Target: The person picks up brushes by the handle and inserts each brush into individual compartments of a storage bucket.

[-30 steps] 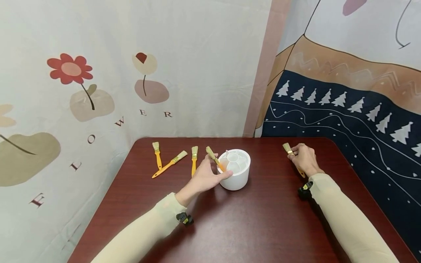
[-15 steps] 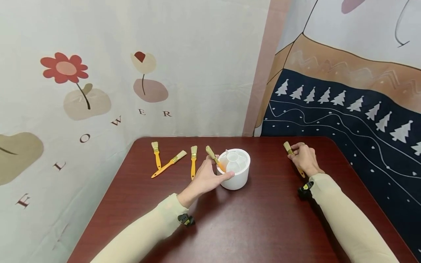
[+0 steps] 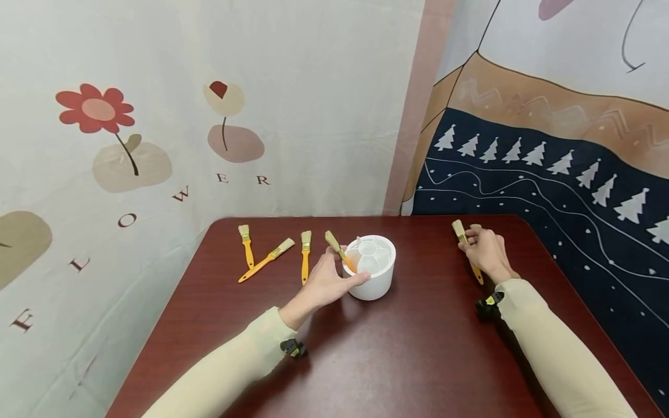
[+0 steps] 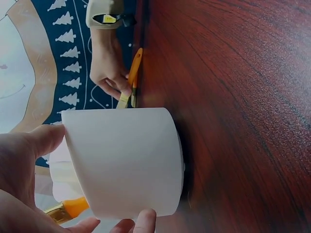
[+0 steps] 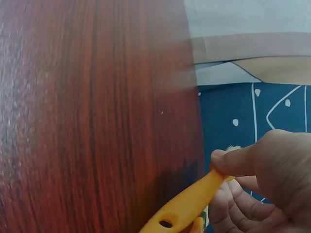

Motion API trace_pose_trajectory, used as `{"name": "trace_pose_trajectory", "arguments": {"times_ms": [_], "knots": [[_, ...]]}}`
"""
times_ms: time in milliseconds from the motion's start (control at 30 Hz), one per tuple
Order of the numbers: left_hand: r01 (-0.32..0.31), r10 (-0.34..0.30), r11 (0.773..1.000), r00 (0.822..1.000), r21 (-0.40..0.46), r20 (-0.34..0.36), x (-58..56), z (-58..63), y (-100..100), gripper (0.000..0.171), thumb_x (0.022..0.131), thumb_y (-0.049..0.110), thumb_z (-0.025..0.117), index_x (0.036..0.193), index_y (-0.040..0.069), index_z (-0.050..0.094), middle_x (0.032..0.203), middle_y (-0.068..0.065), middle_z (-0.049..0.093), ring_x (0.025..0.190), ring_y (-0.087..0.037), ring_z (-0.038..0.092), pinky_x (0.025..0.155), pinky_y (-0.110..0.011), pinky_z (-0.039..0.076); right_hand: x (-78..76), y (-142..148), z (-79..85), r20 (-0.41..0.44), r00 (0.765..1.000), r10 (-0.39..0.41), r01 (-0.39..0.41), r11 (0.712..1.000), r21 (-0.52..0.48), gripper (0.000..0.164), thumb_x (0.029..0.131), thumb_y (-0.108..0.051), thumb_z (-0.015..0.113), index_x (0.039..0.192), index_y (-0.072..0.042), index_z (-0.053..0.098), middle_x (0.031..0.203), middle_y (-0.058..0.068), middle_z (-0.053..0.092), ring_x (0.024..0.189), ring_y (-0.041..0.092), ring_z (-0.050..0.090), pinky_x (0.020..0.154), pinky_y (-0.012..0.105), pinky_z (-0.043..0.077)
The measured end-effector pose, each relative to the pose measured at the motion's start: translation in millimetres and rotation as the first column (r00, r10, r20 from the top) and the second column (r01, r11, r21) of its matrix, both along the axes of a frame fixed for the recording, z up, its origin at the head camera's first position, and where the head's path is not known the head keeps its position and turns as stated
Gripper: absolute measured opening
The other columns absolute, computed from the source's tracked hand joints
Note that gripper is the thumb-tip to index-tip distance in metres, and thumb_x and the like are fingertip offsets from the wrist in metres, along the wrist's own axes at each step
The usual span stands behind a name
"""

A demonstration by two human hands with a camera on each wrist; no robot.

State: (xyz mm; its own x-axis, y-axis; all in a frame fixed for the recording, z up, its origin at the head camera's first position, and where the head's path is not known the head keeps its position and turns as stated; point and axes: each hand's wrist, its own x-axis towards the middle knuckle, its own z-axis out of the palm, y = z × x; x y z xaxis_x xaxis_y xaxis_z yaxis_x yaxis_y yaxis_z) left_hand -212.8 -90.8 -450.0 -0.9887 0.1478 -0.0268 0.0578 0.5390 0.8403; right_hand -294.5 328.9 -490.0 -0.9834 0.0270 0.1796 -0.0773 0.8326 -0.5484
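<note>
White, the cup (image 3: 377, 283) stands near the middle of the dark-red surface (image 3: 413, 360) — the left hand (image 3: 325, 280) has thumb and fingers clamped round its side. One brush (image 3: 334, 242) leans inside. Well to the right, the right hand (image 3: 488, 252) pinches a second brush (image 3: 459, 230) — three loose brushes (image 3: 305, 265) lie left of the cup.

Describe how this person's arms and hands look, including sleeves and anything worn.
Both sleeves are long and pale cream, reaching the wrists. At each wrist sits a small black device with a yellow-green patch. The left hand and right hand are bare.
</note>
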Motion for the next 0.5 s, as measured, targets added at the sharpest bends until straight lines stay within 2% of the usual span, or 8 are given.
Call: {"name": "trace_pose_trajectory", "arguments": {"times_ms": [333, 500], "knots": [[0.014, -0.014, 1.000, 1.000, 0.015, 0.011, -1.7, 0.1, -1.8, 0.093, 0.093, 0.046, 0.095, 0.165, 0.006, 0.052, 0.156, -0.018, 0.070, 0.140, -0.035, 0.071, 0.120, -0.057, 0.055, 6.1, -7.5, 4.3, -0.028, 0.999, -0.026, 0.025, 0.999, -0.025, 0.042, 0.106, -0.014, 0.083, 0.136, 0.015, 0.076, 0.126, 0.034, 0.082, 0.112, 0.048, 0.083, 0.104, 0.065, 0.065], [0.019, -0.019, 1.000, 1.000, 0.016, 0.008, -1.3, 0.9, -1.9, 0.092, 0.093, 0.045, 0.095, 0.164, 0.004, 0.053, 0.156, -0.019, 0.070, 0.141, -0.036, 0.071, 0.121, -0.059, 0.055, 8.0, -10.9, 6.1, -0.037, 0.999, -0.019, 0.018, 0.999, -0.029, 0.041, 0.106, -0.015, 0.085, 0.136, 0.013, 0.077, 0.124, 0.032, 0.083, 0.107, 0.045, 0.084, 0.093, 0.058, 0.069]]}}
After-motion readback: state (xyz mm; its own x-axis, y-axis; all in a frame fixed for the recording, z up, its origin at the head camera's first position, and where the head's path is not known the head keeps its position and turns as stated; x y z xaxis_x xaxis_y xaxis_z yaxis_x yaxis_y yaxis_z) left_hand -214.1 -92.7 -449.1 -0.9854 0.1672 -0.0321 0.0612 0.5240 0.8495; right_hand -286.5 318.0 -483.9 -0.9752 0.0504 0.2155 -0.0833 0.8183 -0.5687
